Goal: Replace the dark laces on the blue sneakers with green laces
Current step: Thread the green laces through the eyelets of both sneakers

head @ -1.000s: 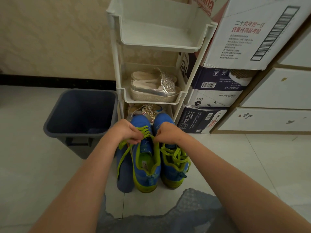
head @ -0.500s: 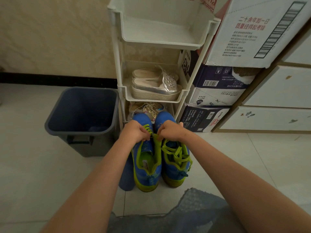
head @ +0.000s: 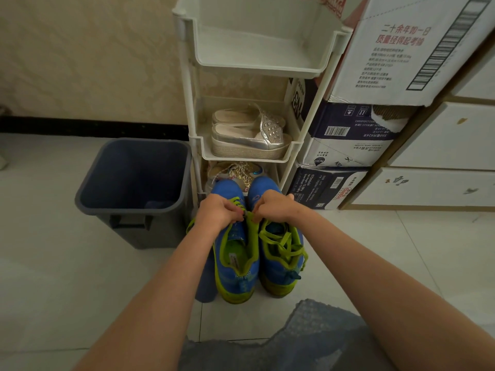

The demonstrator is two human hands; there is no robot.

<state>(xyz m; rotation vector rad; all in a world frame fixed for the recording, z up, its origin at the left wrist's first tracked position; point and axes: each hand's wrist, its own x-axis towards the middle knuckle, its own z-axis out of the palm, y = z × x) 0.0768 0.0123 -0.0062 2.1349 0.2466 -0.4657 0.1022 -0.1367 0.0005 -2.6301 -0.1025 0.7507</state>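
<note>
Pinched between curled fingers, a green lace [head: 237,202] is held by the left grip [head: 218,213] and the right grip [head: 273,207] over the throat of the left sneaker [head: 237,266]. Both sneakers are blue with yellow-green soles and collars and are set side by side on the tiled floor [head: 67,277], toes toward 12 o'clock. The right sneaker [head: 281,266], at 3 o'clock of the other, is seen already laced in green, its ends lying loose. A grey bin [head: 128,211] is seen at 9 o'clock, a white shelf rack [head: 185,76] at 12 o'clock.
</note>
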